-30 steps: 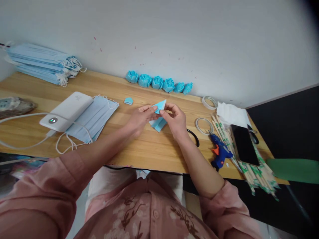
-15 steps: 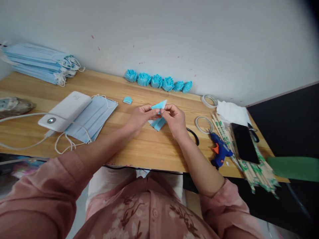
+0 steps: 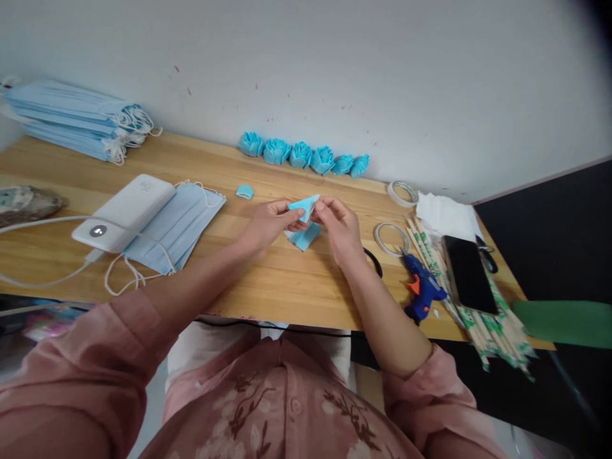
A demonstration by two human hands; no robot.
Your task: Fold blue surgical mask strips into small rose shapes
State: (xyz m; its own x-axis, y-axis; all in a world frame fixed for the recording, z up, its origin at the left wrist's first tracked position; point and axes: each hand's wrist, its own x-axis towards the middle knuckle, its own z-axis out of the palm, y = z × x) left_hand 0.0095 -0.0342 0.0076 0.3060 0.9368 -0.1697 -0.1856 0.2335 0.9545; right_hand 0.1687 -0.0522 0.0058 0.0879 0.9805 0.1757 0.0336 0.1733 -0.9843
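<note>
A folded blue piece of fabric (image 3: 303,205), roughly triangular with a whitish tip, is held between my two hands above the table. My left hand (image 3: 270,223) pinches its left side, thumb on top. At the right corner, the thumb and fingers of my right hand (image 3: 338,226) are closed on the pale tip. Below them more blue pieces (image 3: 306,237) lie on the wood, partly covered by my hands. A small folded blue piece (image 3: 245,191) rests to the left. Along the wall stands a row of several blue fabric flowers (image 3: 301,155).
On the left are stacked face masks (image 3: 71,118), more masks (image 3: 179,223), a white power bank (image 3: 125,213) with a cable, and a stone-like object (image 3: 29,204). Tape rolls (image 3: 403,194), a blue glue gun (image 3: 423,290), wrapped sticks (image 3: 497,338) and a phone (image 3: 468,274) lie right.
My right hand has shifted slightly right, its fingers now at the pale tip. The blue fabric shows a more closed triangular shape. My left hand has barely moved.
</note>
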